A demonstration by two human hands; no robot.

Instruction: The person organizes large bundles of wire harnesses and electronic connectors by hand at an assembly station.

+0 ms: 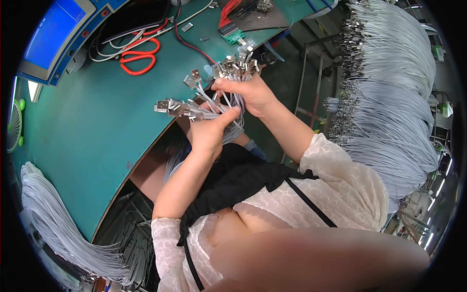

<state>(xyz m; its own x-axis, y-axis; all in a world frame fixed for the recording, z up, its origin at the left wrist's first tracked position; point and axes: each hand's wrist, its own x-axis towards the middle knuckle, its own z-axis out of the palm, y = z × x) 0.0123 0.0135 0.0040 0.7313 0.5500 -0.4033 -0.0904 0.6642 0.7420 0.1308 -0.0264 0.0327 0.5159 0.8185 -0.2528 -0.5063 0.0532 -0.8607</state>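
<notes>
My left hand (pixel 209 129) is closed around a bundle of grey USB cables (pixel 182 108), whose metal plugs point left over the table edge. Beside it, my right hand (pixel 253 95) grips another bunch of the same cables, its metal plugs (pixel 237 67) standing up above the thumb. A few cables run between the two bunches, with some plugs sticking out in the gap. The grey cords hang down below my hands toward my lap, where the left forearm partly hides them.
On the green table (pixel 107 126) lie red-handled scissors (pixel 140 61), a blue-framed screen device (pixel 58 36) and a small green circuit board (pixel 232 35) with red wires. Large bundles of grey cables (pixel 389 107) hang at the right; another cable bundle (pixel 53 219) drapes over the lower left. A green fan (pixel 15 124) stands far left.
</notes>
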